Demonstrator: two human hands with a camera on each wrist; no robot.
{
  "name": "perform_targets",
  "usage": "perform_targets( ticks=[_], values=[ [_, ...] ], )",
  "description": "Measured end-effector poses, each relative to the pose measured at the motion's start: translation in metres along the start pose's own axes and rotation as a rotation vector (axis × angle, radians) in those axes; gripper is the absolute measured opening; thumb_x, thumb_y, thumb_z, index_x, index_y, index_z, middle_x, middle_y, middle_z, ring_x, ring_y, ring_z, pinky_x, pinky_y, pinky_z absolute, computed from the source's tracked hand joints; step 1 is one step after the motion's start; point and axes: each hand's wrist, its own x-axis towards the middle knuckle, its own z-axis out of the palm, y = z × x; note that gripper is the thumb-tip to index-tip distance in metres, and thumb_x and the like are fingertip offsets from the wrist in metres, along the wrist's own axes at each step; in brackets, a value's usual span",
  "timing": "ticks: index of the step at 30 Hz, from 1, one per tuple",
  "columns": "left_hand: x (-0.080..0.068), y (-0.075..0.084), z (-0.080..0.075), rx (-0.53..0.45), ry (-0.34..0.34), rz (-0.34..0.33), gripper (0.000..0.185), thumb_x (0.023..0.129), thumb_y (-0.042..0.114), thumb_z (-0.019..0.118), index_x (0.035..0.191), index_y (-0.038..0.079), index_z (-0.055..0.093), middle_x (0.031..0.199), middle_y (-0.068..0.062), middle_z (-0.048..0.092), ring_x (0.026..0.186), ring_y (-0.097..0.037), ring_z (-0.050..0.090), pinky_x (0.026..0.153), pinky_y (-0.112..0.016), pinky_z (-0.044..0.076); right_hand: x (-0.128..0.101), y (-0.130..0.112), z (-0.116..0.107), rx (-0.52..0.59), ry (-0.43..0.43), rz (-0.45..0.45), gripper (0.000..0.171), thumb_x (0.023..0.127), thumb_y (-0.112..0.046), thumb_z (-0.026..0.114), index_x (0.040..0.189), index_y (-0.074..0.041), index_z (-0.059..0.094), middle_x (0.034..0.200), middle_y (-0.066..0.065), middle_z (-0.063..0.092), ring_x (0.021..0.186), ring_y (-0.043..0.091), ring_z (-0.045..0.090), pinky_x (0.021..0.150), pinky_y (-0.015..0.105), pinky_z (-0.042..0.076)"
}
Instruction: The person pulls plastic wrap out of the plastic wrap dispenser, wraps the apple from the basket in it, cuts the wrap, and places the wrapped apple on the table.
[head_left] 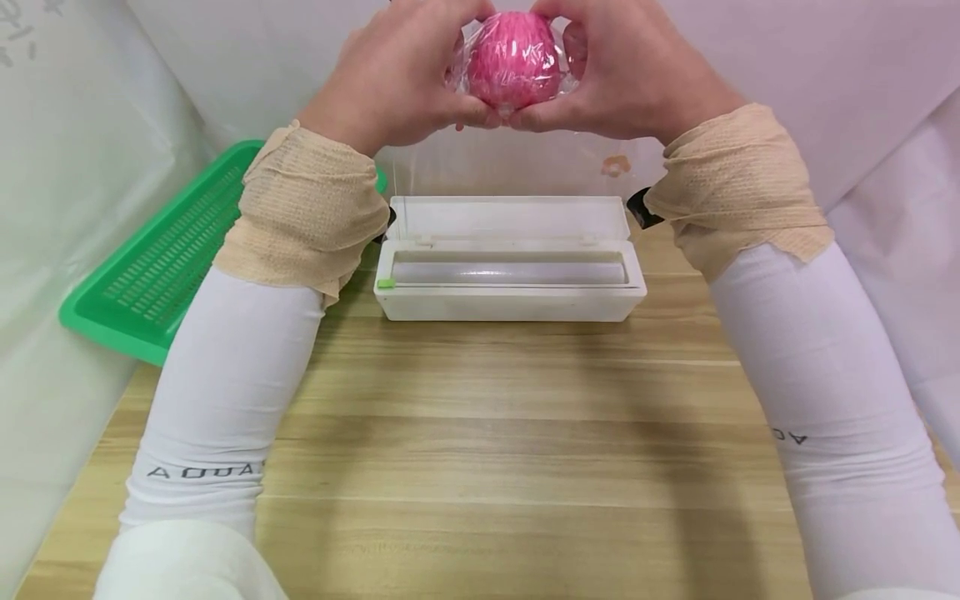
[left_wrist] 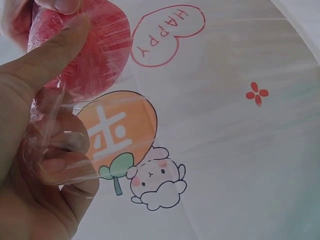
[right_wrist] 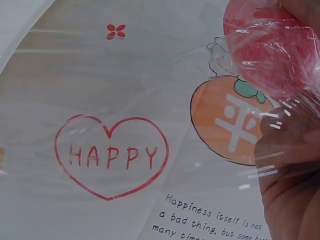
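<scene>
While our left hand (head_left: 401,79) and right hand (head_left: 626,75) curl their fingers around the pink fruit (head_left: 513,60), we hold it raised behind the cling-film dispenser (head_left: 510,258). Film (left_wrist: 55,145) already covers most of it; loose folds seemingly remain to smooth. Behind the dispenser, a printed sheet (right_wrist: 125,100) reads "HAPPY" in a heart (right_wrist: 111,156); our sleeves show "AODA".
</scene>
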Motion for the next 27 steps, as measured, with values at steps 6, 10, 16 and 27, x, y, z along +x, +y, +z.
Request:
perform_targets(
  ticks=[6, 10, 16, 27],
  values=[
    [-0.007, 0.003, -0.005, 0.004, -0.004, -0.014, 0.080, 0.094, 0.039, 0.078, 0.163, 0.022, 0.039, 0.166, -0.002, 0.043, 0.151, -0.021, 0.039, 0.122, -0.041, 0.045, -0.005, -0.005, -0.003, 0.006, 0.010, -0.022, 0.075, 0.084, -0.037, 0.089, 0.150, -0.020, 0.057, 0.136, 0.002, 0.064, 0.105, 0.012, 0.057, 0.098, 0.019, 0.052],
    [-0.018, 0.004, -0.009, 0.004, 0.005, 0.018, 0.077, 0.092, 0.045, 0.079, 0.158, 0.020, 0.046, 0.153, -0.005, 0.054, 0.135, -0.020, 0.049, 0.111, -0.036, 0.052, -0.018, -0.011, -0.006, -0.059, 0.040, -0.060, 0.070, 0.083, -0.042, 0.089, 0.143, -0.015, 0.063, 0.109, 0.004, 0.063, 0.085, 0.016, 0.048, 0.073, 0.021, 0.043],
    [-0.043, 0.001, -0.006, 0.004, 0.065, 0.122, 0.079, 0.084, 0.064, 0.080, 0.145, 0.020, 0.056, 0.108, -0.001, 0.068, 0.090, -0.018, 0.056, 0.075, -0.030, 0.052, -0.050, -0.027, -0.006, -0.083, 0.109, -0.160, 0.072, 0.079, -0.048, 0.090, 0.135, -0.009, 0.068, 0.084, 0.004, 0.062, 0.069, 0.016, 0.046, 0.060, 0.022, 0.037],
    [-0.130, 0.024, 0.032, 0.048, 0.106, 0.210, 0.079, 0.080, 0.074, 0.076, 0.132, 0.018, 0.059, 0.069, 0.008, 0.061, 0.056, -0.013, 0.055, 0.047, -0.034, 0.051, -0.135, -0.039, 0.040, -0.042, 0.112, -0.317, 0.082, 0.074, -0.047, 0.094, 0.137, -0.008, 0.060, 0.076, -0.009, 0.065, 0.055, -0.001, 0.052, 0.048, 0.016, 0.046]
  ],
)
